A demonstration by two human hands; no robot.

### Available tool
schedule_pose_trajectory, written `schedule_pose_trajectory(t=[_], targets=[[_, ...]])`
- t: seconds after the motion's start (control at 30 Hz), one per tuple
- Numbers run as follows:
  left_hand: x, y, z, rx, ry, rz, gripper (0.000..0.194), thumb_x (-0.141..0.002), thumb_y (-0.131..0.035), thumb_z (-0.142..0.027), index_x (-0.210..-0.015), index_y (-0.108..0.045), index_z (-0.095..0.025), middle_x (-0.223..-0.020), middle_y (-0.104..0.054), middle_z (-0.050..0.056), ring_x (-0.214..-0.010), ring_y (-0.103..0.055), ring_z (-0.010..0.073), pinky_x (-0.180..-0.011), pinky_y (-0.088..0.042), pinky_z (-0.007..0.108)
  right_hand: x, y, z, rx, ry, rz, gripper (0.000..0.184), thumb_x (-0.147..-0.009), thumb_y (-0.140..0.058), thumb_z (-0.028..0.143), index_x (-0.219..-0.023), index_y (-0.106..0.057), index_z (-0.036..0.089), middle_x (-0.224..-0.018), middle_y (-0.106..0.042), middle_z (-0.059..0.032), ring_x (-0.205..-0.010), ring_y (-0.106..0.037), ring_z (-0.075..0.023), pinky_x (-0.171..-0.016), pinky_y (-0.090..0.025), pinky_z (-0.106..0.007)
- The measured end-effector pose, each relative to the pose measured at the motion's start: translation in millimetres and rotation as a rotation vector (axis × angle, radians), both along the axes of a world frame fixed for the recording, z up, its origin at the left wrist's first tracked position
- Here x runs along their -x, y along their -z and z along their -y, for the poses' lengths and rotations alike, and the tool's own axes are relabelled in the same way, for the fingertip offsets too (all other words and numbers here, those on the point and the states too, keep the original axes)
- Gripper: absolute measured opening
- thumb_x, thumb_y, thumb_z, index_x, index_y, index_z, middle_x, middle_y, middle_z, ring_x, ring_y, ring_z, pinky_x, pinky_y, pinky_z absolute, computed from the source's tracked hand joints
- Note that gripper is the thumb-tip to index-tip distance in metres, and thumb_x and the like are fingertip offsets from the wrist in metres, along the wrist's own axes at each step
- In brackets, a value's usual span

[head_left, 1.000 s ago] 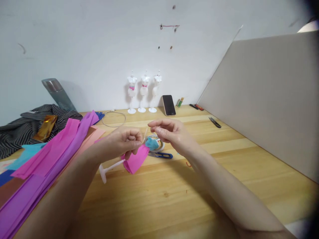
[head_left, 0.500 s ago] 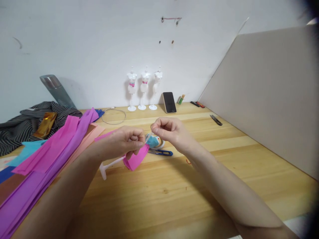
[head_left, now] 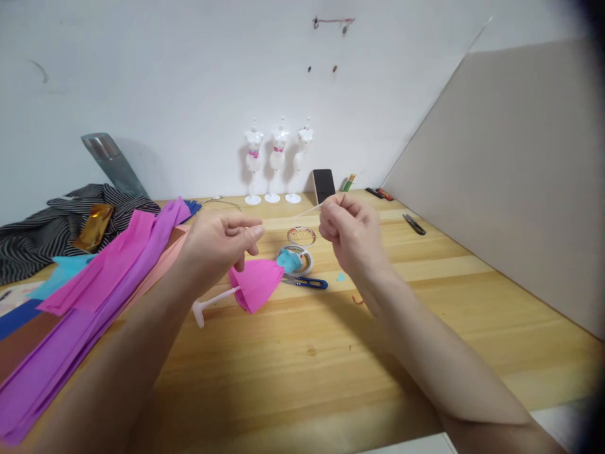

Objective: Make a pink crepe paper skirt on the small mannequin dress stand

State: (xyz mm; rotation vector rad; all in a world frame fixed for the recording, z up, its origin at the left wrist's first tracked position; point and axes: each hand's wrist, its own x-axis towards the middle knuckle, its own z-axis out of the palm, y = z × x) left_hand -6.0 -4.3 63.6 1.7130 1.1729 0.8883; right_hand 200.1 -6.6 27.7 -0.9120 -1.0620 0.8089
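Observation:
A thin pale thread [head_left: 305,214] stretches between my two hands above the table. My right hand [head_left: 352,230] is closed on one end of it. At the other end my left hand [head_left: 222,243] pinches, thumb against finger, though the thread is very faint there. Below lies a small mannequin on its side, dressed in a pink crepe-paper skirt [head_left: 258,284] and a blue paper top [head_left: 288,260]. Its white stand [head_left: 201,312] points left. The top rests against a roll of tape [head_left: 308,260], with blue thread snips [head_left: 309,283] just in front.
Three white mannequins [head_left: 273,157] stand by the wall, beside a phone [head_left: 324,185]. Crepe-paper sheets [head_left: 94,302], a striped cloth [head_left: 38,230] and a bottle [head_left: 113,164] occupy the left. A ring of beads [head_left: 301,236] lies behind the tape; a cutter [head_left: 414,224] is at right.
My hands have moved apart and slightly up, drawing the thread out between them. The skirt, tape roll and bead ring now show more fully beneath. The view has shifted a little.

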Motion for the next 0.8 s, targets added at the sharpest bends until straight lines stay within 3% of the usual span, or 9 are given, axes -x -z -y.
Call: schedule_pose_trajectory(t=[0.1,0.17,0.27,0.33,0.5,0.63,0.73,0.8], targets=[[-0.5,-4.5,4.0,-0.085,-0.051,-0.029,0.014,-0.075,-0.064,-0.025,-0.078,-0.068,-0.012,-0.055,-0.062,0.000,-0.036,-0.050,0.0063,-0.034,-0.034,0.017,-9.4,-5.4,6.5,0.094,-0.184,0.160,0.019,-0.071,-0.068,0.027,-0.063,-0.053,0.017,-0.048,-0.039,0.0076,-0.043,-0.027,-0.0043,-0.043,-0.017,-0.023],[-2.0,-3.2,6.1,-0.082,-0.070,-0.018,0.018,-0.075,-0.062,-0.023,-0.088,-0.068,-0.012,-0.056,-0.063,-0.001,-0.036,-0.051,0.0068,-0.034,-0.035,0.017,-10.4,-6.5,11.5,0.199,-0.367,0.296,0.021,-0.071,-0.069,0.031,-0.064,-0.057,0.016,-0.051,-0.043,0.0058,-0.044,-0.030,-0.0044,-0.043,-0.018,-0.023],[1.0,5.2,13.1,-0.063,-0.131,0.002,0.031,-0.075,-0.060,-0.020,-0.104,-0.064,-0.011,-0.059,-0.064,-0.001,-0.037,-0.052,0.0069,-0.035,-0.037,0.016,-5.3,-5.4,16.6,0.300,-0.561,0.398,0.025,-0.071,-0.070,0.034,-0.063,-0.056,0.016,-0.054,-0.044,0.0049,-0.046,-0.033,-0.0049,-0.044,-0.019,-0.023],[8.9,15.1,21.0,-0.040,-0.191,0.017,0.028,-0.074,-0.060,-0.019,-0.101,-0.064,-0.011,-0.060,-0.064,-0.001,-0.037,-0.052,0.0064,-0.034,-0.036,0.016,-0.2,-2.9,17.9,0.321,-0.628,0.416,0.026,-0.072,-0.070,0.035,-0.063,-0.056,0.016,-0.053,-0.043,0.0052,-0.046,-0.033,-0.0050,-0.044,-0.020,-0.023],[35.2,53.1,43.3,0.191,-0.276,0.073,0.017,-0.073,-0.061,-0.027,-0.082,-0.063,-0.012,-0.064,-0.065,0.000,-0.035,-0.049,0.0050,-0.030,-0.031,0.015,16.9,15.5,22.3,0.360,-0.636,0.326,0.024,-0.072,-0.068,0.037,-0.066,-0.057,0.016,-0.045,-0.041,0.0074,-0.041,-0.029,-0.0048,-0.042,-0.017,-0.023],[42.6,81.4,53.7,0.441,-0.273,0.107,0.019,-0.072,-0.060,-0.025,-0.083,-0.062,-0.011,-0.064,-0.066,-0.001,-0.032,-0.047,0.0037,-0.030,-0.030,0.014,31.7,39.8,39.3,0.533,-0.665,0.241,0.026,-0.069,-0.068,0.037,-0.063,-0.052,0.017,-0.044,-0.043,0.0075,-0.039,-0.030,-0.0045,-0.042,-0.018,-0.022],[38.5,89.9,57.8,0.514,-0.256,0.088,0.024,-0.071,-0.059,-0.022,-0.092,-0.060,-0.010,-0.059,-0.063,-0.003,-0.029,-0.046,0.0044,-0.028,-0.028,0.014,37.0,54.9,51.1,0.598,-0.698,0.227,0.026,-0.067,-0.069,0.037,-0.064,-0.051,0.018,-0.044,-0.044,0.0076,-0.039,-0.031,-0.0048,-0.041,-0.018,-0.021],[33.1,89.6,60.5,0.538,-0.195,0.093,0.031,-0.072,-0.057,-0.021,-0.101,-0.059,-0.010,-0.057,-0.062,-0.005,-0.028,-0.046,0.0051,-0.026,-0.027,0.014,37.9,62.5,53.3,0.590,-0.648,0.202,0.027,-0.066,-0.070,0.038,-0.063,-0.051,0.018,-0.043,-0.042,0.0084,-0.039,-0.029,-0.0046,-0.041,-0.017,-0.022]])
